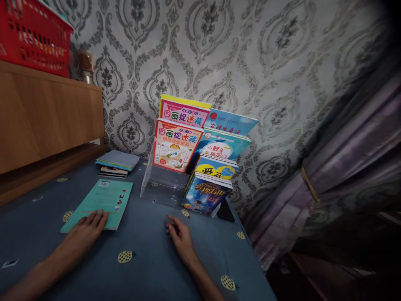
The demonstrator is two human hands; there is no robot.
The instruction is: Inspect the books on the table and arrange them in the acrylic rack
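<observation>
My left hand (90, 223) lies flat on the lower edge of a teal book (103, 200), its fingers stretched out. The book rests back cover up, with a barcode at its top. Over the table in front of the rack, my right hand (180, 234) is loosely curled and holds nothing, its index finger stretched forward. A clear tiered book rack (156, 177) holds children's books, among them a red-bordered picture book (177, 146), a teal book (222, 144) and a dark blue book (205, 194). Its lower left tiers hold no books.
A small stack of books (115, 161) lies behind the teal book. A dark phone-like object (226, 211) is beside the rack. At left stands a wooden cabinet (50, 113) bearing a red basket (37, 42). A curtain (288, 213) hangs past the table's right edge.
</observation>
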